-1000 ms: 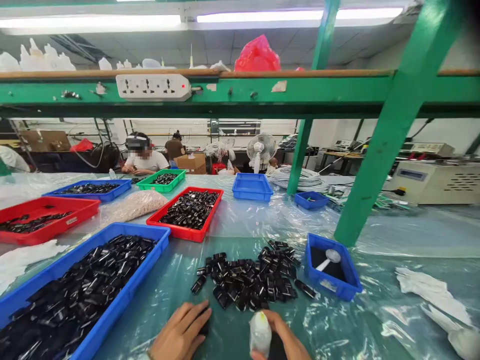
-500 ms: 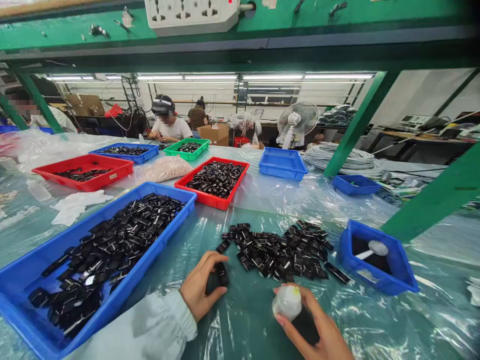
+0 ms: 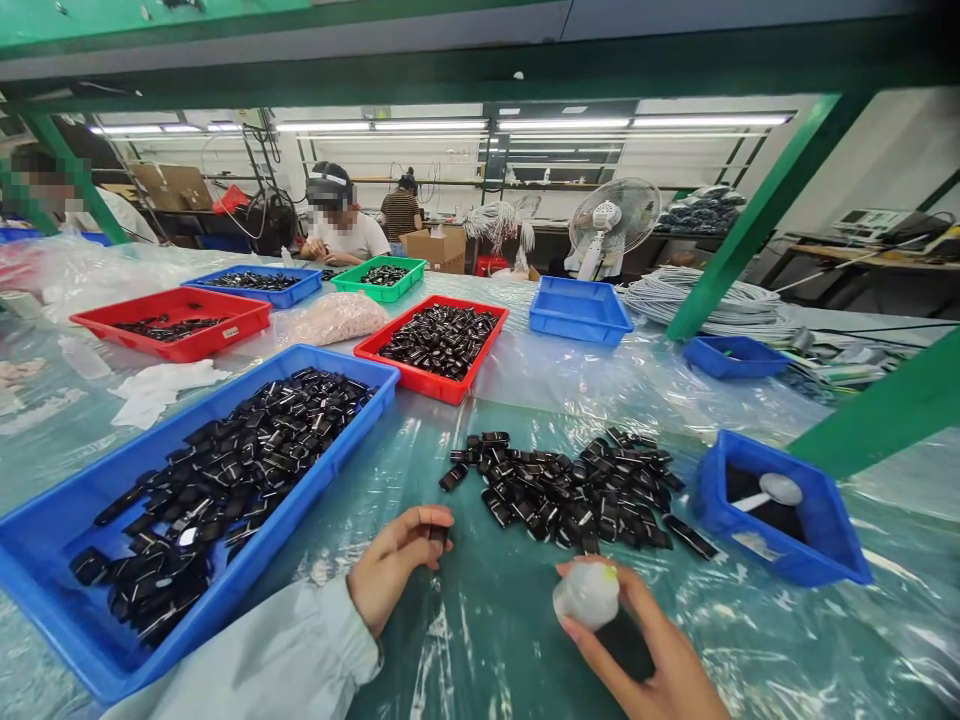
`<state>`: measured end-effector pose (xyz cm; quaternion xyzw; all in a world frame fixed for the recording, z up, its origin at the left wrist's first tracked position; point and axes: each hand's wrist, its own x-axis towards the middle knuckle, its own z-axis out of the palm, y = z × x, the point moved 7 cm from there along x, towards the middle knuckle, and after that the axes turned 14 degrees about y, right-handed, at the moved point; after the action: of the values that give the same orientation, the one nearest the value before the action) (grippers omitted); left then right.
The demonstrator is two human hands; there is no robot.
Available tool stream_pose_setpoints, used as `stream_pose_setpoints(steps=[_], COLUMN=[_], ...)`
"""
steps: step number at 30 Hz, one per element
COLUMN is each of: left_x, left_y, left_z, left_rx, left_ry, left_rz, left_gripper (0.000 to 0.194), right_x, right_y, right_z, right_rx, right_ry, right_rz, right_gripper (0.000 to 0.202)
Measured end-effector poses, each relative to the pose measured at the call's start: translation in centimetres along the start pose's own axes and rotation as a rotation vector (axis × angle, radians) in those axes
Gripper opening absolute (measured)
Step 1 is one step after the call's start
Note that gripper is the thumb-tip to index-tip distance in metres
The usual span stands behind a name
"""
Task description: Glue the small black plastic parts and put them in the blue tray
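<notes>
My left hand [image 3: 397, 565] pinches a small black piece [image 3: 439, 536], mostly hidden by the fingers, just above the green table covering. To its right, my right hand [image 3: 649, 640] grips a round white object [image 3: 590, 594] between thumb and fingers. Beyond both hands lies a loose pile of black pieces [image 3: 570, 490]. Left of my left hand is a long blue tray [image 3: 341, 470] holding many similar black pieces. A small blue bin [image 3: 795, 555] on the right holds dark material and a white scoop [image 3: 780, 489].
Farther back stand a red tray [image 3: 480, 388], another red tray [image 3: 180, 350], a green tray [image 3: 390, 292] and a blue tray [image 3: 581, 325]. A green post [image 3: 892, 400] slants down on the right. People sit beyond the table, near a fan [image 3: 611, 225].
My left hand's fingers have closed around the black piece, which showed more fully between them before. The camera view has shifted slightly; the white object remains in my right hand.
</notes>
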<state>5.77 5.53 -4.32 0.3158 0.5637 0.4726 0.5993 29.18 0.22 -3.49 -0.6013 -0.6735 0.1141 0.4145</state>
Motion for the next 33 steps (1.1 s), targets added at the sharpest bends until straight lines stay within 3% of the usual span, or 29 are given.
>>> stream_pose_setpoints(steps=[8,16,20,26,29,33], left_x=[-0.4,-0.7,-0.9,-1.4,-1.7,-2.0], left_y=[-0.6,-1.0,-0.7,-0.5,-1.0,-1.4], left_z=[0.7,0.7,0.8,1.1,1.0,0.4], left_rx=[-0.116,-0.177,-0.155,-0.062,0.084,0.226], left_ry=[-0.049,-0.085,-0.078,-0.097,-0.134,-0.098], left_rz=[-0.149,-0.180,-0.139,-0.071,-0.017,0.131], left_gripper=[0.042,0.040,0.020,0.053,0.055,0.053], right_x=[0.0,-0.1,0.0,0.0,-0.3,-0.4], right_y=[-0.4,-0.2,-0.3,-0.2,-0.1,-0.5], right_z=[-0.1,-0.1,-0.2,-0.1,0.0,-0.2], right_rx=[-0.001,-0.003,0.018,0.025,0.050,0.093], right_ry=[0.011,0.005,-0.002,-0.012,-0.006,0.070], right_rz=[-0.011,0.036,0.046,0.072,0.108,0.093], right_gripper=[0.028,0.029,0.029,0.029,0.028,0.028])
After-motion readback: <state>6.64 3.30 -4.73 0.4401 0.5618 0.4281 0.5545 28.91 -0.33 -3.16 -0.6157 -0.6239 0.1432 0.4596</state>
